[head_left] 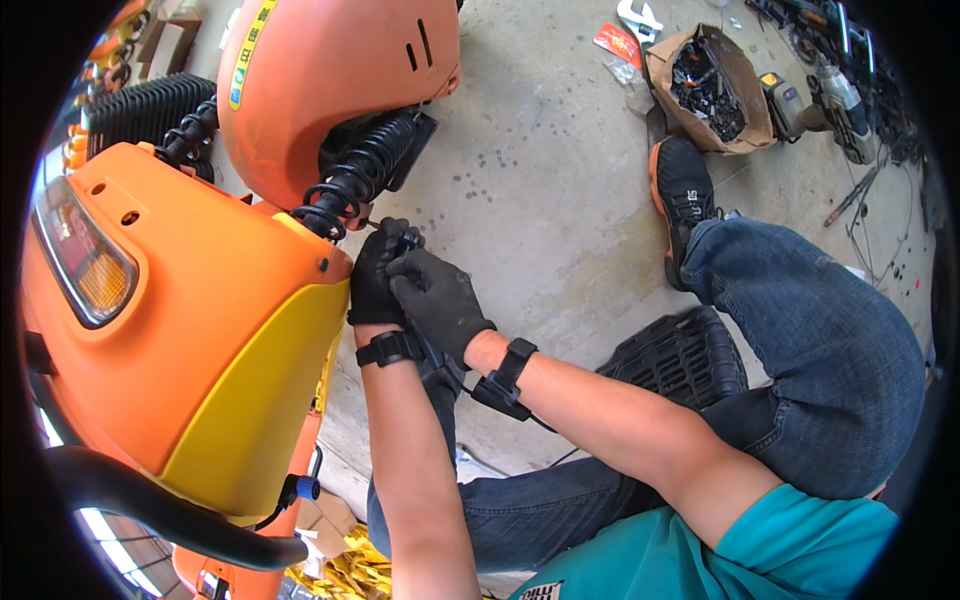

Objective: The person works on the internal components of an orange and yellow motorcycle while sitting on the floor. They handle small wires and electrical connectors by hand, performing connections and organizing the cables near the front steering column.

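Both my hands wear black gloves and meet at the lower end of a black coil-spring shock absorber on an orange vehicle. My left hand is closed, close against the edge of the orange body panel. Over its side rests my right hand, fingers curled. A small dark round-ended piece pokes out by the fingers; its kind cannot be made out. What either hand grips is mostly hidden by the gloves. Above them curves the faded orange fender.
A paper bag of dark small hardware stands at the far right, beside a cordless power tool and an adjustable wrench. A black plastic crate is under my leg. A thick black bar crosses lower left.
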`<state>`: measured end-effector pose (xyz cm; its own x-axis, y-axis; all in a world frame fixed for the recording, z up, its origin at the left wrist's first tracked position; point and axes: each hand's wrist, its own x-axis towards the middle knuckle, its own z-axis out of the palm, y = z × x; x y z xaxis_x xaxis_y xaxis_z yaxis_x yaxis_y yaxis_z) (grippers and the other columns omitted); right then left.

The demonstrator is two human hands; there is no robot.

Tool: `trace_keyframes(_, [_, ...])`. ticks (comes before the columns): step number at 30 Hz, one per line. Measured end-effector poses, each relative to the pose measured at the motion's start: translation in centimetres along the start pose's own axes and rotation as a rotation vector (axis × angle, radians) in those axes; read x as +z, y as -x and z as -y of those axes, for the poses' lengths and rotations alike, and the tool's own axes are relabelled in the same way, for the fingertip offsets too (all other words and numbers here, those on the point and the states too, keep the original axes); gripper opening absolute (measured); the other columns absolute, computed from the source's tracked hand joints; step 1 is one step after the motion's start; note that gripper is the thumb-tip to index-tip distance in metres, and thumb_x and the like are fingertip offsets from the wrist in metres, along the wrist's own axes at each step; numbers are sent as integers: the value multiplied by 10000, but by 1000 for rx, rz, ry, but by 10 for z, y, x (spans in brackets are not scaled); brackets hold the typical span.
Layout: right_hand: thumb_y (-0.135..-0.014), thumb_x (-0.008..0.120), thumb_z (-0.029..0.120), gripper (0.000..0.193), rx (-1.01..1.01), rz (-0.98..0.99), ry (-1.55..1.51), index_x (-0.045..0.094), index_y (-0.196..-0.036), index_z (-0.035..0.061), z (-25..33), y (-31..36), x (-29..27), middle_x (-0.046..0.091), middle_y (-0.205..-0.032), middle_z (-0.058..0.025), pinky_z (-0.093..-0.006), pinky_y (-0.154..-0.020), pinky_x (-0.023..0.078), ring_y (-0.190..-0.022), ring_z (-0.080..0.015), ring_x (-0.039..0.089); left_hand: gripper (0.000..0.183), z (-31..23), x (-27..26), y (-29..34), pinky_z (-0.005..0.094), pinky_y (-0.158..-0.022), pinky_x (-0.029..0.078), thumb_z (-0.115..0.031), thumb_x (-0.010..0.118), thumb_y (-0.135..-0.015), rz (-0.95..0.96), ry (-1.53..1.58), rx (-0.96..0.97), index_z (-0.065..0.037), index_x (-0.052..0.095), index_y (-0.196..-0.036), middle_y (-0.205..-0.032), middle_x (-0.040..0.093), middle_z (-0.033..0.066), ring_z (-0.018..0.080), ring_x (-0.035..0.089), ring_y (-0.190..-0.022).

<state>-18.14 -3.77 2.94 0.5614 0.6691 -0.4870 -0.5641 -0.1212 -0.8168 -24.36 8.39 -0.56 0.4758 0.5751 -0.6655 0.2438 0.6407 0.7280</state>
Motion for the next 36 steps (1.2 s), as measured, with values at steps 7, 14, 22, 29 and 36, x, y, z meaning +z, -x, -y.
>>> trace_keyframes(7, [-860, 597, 170, 194, 32, -3, 15, 651, -1004, 53, 2, -8, -1, 682, -998, -200, -428, -841, 514, -955, -383, 647, 204, -1, -1, -1, 274, -749, 477, -249, 570, -1007, 38, -16, 2, -48, 607, -1000, -860, 575, 29, 146, 568, -813])
trace_keyframes(14, [-854, 619, 186, 190, -16, -26, 36, 653, -986, 53, 3, -10, 3, 672, -988, -204, -452, -843, 507, -943, -392, 640, 231, -5, 6, 6, 303, -869, 463, -258, 522, -1022, -17, 278, -155, -40, 596, -1018, -934, 598, 54, 166, 569, -929])
trace_keyframes(22, [-849, 618, 163, 173, -49, -16, 109, 646, -982, 55, 12, -16, -1, 659, -996, -199, -453, -844, 502, -955, -395, 624, 315, 7, -20, -6, 344, -970, 461, -243, 428, -1058, 94, 215, -115, -10, 561, -1222, -1151, 616, 95, 216, 581, -1070])
trace_keyframes(29, [-912, 528, 192, 261, -228, -63, 287, 594, -1121, 51, 7, -26, -5, 659, -1008, -206, -463, -844, 499, -949, -394, 626, 205, 13, -37, -7, 311, -957, 456, -118, 418, -1027, 245, -551, 237, -27, 547, -1158, -1122, 596, 82, 192, 579, -1074])
trace_keyframes(36, [-888, 555, 213, 274, -353, 2, 454, 590, -1108, 54, -1, -25, -10, 630, -1010, -191, -474, -828, 484, -966, -382, 589, 315, 24, -71, -28, 379, -1148, 289, -197, 506, -993, 343, -392, 158, -46, 554, -1265, -1290, 559, 119, 242, 453, -1289])
